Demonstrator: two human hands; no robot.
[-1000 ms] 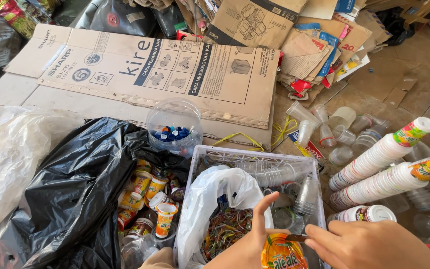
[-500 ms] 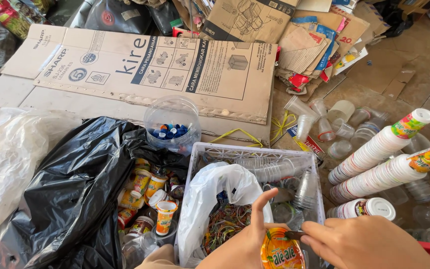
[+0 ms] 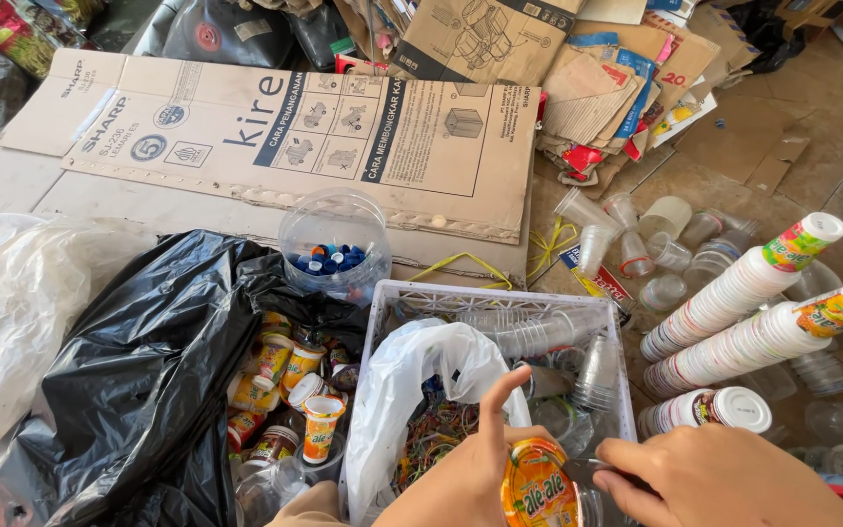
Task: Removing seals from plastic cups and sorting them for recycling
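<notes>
— at the bottom edge of the frame, what are the two hands doing?
— the left hand (image 3: 465,478) grips a sealed drink cup (image 3: 539,488) with an orange and green foil lid, its index finger sticking up. the right hand (image 3: 724,483) is closed around a small dark blade (image 3: 587,473) that touches the lid's right edge.
— and where is that cup?
— lower middle of the frame, held over the near rim of a white plastic crate (image 3: 500,298).
— what's in the crate?
— a white plastic bag (image 3: 421,376) with a tangle of coloured strips inside, plus nested clear cups (image 3: 539,337) on their sides toward the crate's right half.
— to the left of it?
— a black bin bag (image 3: 139,381) lies open, with a pile of small printed cups (image 3: 290,390) at its mouth. further left a pale translucent bag (image 3: 12,322).
— above the crate?
— a clear round tub (image 3: 336,244) holding blue bottle caps, resting against a big flattened cardboard box (image 3: 295,137) in the upper left and centre.
— right side?
— long stacks of white paper cups (image 3: 734,327) lying on the floor, and scattered clear cups (image 3: 656,249) above them, near crumpled cardboard scraps (image 3: 617,88) in the upper right.
</notes>
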